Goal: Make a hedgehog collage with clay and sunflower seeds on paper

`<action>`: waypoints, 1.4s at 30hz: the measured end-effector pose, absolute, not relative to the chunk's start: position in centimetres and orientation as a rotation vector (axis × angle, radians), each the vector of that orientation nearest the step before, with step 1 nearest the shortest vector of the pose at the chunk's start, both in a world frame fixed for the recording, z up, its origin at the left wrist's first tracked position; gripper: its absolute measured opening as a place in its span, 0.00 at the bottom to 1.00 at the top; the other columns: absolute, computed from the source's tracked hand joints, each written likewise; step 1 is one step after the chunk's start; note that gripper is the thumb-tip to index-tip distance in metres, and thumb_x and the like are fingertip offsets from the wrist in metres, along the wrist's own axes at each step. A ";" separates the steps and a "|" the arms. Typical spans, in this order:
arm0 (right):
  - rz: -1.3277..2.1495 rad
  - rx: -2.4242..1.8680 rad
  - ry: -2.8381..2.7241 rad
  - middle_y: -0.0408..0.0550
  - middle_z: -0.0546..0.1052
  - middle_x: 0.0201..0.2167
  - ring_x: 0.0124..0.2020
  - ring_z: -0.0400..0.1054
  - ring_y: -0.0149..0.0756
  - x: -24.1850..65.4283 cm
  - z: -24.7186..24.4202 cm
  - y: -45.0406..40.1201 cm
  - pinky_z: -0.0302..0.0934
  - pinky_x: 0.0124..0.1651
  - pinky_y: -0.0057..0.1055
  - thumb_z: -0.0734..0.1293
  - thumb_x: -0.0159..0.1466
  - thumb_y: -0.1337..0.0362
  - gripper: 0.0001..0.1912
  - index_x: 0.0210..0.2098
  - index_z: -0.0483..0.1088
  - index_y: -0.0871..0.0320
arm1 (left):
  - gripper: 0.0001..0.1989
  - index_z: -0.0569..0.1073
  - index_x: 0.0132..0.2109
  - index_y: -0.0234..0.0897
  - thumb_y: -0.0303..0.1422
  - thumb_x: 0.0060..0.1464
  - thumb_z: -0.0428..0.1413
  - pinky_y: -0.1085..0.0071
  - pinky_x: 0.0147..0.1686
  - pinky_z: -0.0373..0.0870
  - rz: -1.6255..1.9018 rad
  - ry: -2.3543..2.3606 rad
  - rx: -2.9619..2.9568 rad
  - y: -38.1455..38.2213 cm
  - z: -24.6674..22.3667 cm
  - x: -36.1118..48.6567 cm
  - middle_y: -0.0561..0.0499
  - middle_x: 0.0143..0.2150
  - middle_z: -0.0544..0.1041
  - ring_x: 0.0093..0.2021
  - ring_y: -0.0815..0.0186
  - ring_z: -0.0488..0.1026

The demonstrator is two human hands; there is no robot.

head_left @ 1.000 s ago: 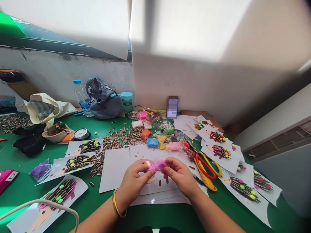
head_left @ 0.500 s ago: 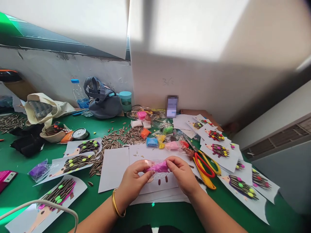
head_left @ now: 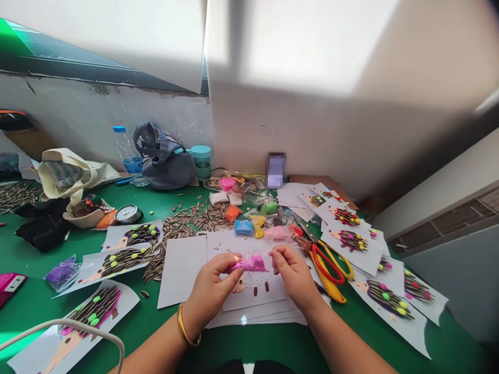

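My left hand [head_left: 218, 280] pinches the left end of a clear plastic packet of pink modelling clay [head_left: 255, 263]. Its other end is gripped between the thumb and fingers of my right hand [head_left: 292, 272]. The packet is stretched above a white sheet [head_left: 237, 302] with a hedgehog drawing [head_left: 257, 281], partly covered by my hands. A blank white sheet [head_left: 181, 270] lies to the left. Wrapped lumps of blue clay [head_left: 244, 227], yellow clay [head_left: 258, 227] and pale pink clay [head_left: 276, 233] sit just beyond.
Sunflower seeds [head_left: 198, 221] are heaped behind the sheets. Red-handled scissors [head_left: 326, 266] and a yellow cutter [head_left: 331, 288] lie right of my hand. Finished hedgehog pictures stand on both sides, one [head_left: 390, 301] at right. A phone [head_left: 276, 171] leans on the wall; a cable [head_left: 78, 323] crosses front left.
My right hand has slid slightly right, off the pink clay to the clear end of the wrapper. More of the packet shows between my hands.
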State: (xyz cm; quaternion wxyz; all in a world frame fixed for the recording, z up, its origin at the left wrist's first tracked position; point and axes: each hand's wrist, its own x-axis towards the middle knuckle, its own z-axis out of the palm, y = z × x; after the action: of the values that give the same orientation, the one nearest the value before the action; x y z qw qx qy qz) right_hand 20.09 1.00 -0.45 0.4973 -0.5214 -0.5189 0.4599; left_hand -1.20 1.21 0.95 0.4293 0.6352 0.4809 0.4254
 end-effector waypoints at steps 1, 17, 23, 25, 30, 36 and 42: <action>1.103 -1.274 -1.244 0.41 0.67 0.26 0.27 0.62 0.31 20.3 -0.5 1.1 0.60 0.32 0.28 0.64 0.66 0.50 0.16 0.36 0.70 0.56 | 0.11 0.79 0.41 0.38 0.39 0.55 0.59 0.63 0.47 0.75 1.061 1.206 1.556 1.3 1.0 -1.3 0.44 0.47 0.79 0.48 0.57 0.76; 0.966 -1.476 -1.347 0.44 0.72 0.30 0.26 0.66 0.32 21.6 -0.9 2.6 0.61 0.31 0.29 0.62 0.64 0.50 0.17 0.40 0.70 0.57 | 0.19 0.73 0.49 0.41 0.30 0.49 0.64 0.71 0.48 0.69 1.043 0.911 0.710 1.6 2.0 -1.7 0.51 0.46 0.76 0.42 0.69 0.73; 0.951 -1.472 -1.365 0.45 0.72 0.30 0.26 0.67 0.33 21.8 -1.1 2.7 0.62 0.31 0.30 0.61 0.65 0.51 0.16 0.41 0.69 0.57 | 0.12 0.64 0.37 0.41 0.38 0.56 0.61 0.76 0.31 0.69 1.047 0.928 0.694 1.7 2.2 -1.7 0.58 0.31 0.72 0.27 0.74 0.70; 0.945 -1.468 -1.359 0.45 0.72 0.30 0.27 0.67 0.33 21.9 -1.2 2.9 0.62 0.31 0.29 0.61 0.66 0.51 0.16 0.41 0.69 0.57 | 0.14 0.65 0.44 0.44 0.38 0.56 0.61 0.70 0.36 0.73 1.062 0.942 0.643 1.6 2.5 -1.6 0.53 0.42 0.75 0.33 0.70 0.75; 0.928 -1.456 -1.349 0.44 0.72 0.30 0.27 0.67 0.32 22.2 -1.6 3.0 0.62 0.31 0.29 0.61 0.66 0.52 0.15 0.42 0.69 0.57 | 0.20 0.67 0.54 0.40 0.34 0.56 0.61 0.74 0.33 0.71 1.031 0.891 0.633 1.5 2.8 -1.4 0.49 0.42 0.74 0.36 0.69 0.74; 0.927 -1.480 -1.369 0.45 0.72 0.30 0.27 0.67 0.33 22.0 -1.3 2.9 0.62 0.31 0.30 0.61 0.65 0.52 0.15 0.41 0.69 0.57 | 0.15 0.72 0.46 0.37 0.41 0.56 0.60 0.83 0.18 0.53 1.052 0.823 0.625 1.6 2.2 -1.5 0.59 0.26 0.59 0.22 0.78 0.57; 0.935 -1.520 -1.388 0.46 0.73 0.31 0.27 0.68 0.34 21.7 -0.8 2.7 0.63 0.31 0.30 0.60 0.65 0.52 0.16 0.41 0.70 0.57 | 0.12 0.73 0.43 0.37 0.39 0.56 0.61 0.83 0.21 0.60 1.086 0.800 0.616 1.5 2.5 -1.4 0.58 0.27 0.62 0.24 0.78 0.61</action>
State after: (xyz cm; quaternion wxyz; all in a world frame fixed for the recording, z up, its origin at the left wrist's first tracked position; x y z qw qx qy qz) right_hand 21.68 2.67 -0.76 0.4262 -0.6083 -0.5553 0.3741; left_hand -1.43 1.53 2.51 0.7376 0.2806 0.3643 0.4945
